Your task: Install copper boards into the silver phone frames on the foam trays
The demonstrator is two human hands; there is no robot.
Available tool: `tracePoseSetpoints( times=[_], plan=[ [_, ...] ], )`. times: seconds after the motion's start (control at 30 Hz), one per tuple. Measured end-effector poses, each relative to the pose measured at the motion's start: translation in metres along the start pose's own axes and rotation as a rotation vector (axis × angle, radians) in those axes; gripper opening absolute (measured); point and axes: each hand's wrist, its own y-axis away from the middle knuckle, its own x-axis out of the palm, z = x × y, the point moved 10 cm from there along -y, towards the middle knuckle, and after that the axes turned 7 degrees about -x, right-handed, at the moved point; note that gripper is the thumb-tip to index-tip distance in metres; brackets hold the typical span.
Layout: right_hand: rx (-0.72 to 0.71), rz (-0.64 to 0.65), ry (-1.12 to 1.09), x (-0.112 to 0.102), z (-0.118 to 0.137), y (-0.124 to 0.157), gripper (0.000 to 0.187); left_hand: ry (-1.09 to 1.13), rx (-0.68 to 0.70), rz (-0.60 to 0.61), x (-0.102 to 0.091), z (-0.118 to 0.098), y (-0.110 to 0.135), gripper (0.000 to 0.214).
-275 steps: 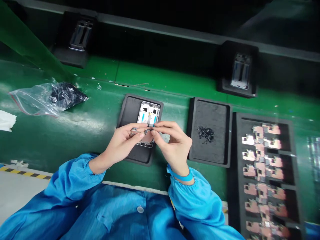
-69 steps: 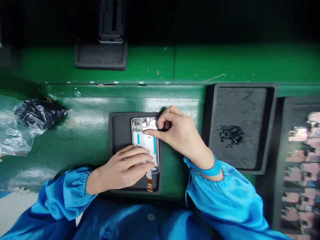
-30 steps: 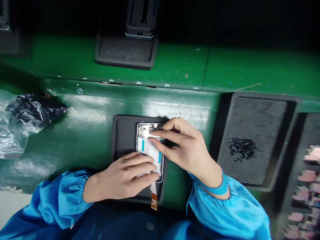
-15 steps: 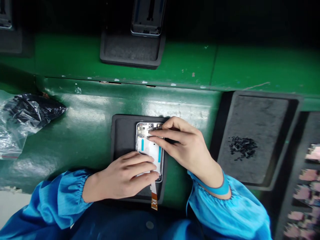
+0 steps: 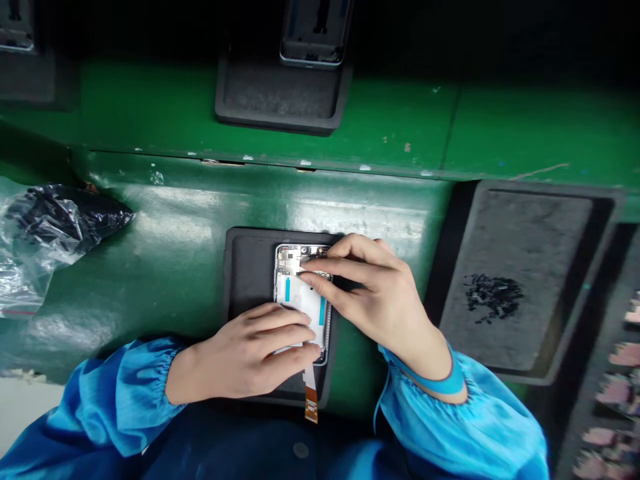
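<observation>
An opened phone (image 5: pixel 298 293) with a bare circuit board (image 5: pixel 290 259) at its top end lies on a black foam tray (image 5: pixel 250 267). My left hand (image 5: pixel 250 350) lies over its lower part, the fingers across the white inside and closed on the phone. From under the thumb a white and orange flex cable (image 5: pixel 311 398) hangs toward me. My right hand (image 5: pixel 373 287) is over the upper right of the phone. Its thumb and index finger are pinched together at the board; what lies between them is too small to make out.
On the right, a foam tray (image 5: pixel 530 267) holds a heap of small black pieces (image 5: pixel 493 298). Pinkish parts (image 5: pixel 613 390) sit beyond it. A clear bag of dark items (image 5: pixel 70 217) lies at left. On the raised green ledge, another tray (image 5: pixel 280 93) bears a phone frame (image 5: pixel 315 47).
The view has shifted slightly, so the surroundings sit a little differently in it. Both hands keep the same places on the phone, the right still pinching at the board.
</observation>
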Motion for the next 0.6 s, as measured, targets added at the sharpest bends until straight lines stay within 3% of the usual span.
tracePoseSetpoints(
  times=[0.3, 0.4, 0.6],
  plan=[
    [-0.011, 0.003, 0.021, 0.0, 0.0, -0.001, 0.011, -0.002, -0.013, 0.001, 0.0, 0.0, 0.0, 0.017],
    [0.074, 0.024, -0.022, 0.004, -0.008, -0.001, 0.007, 0.005, -0.012, 0.006, 0.0, 0.001, 0.0, 0.017],
    [0.194, 0.053, -0.119, 0.005, -0.016, -0.003, 0.018, -0.012, 0.011, -0.026, -0.002, -0.002, -0.002, 0.019]
  ],
)
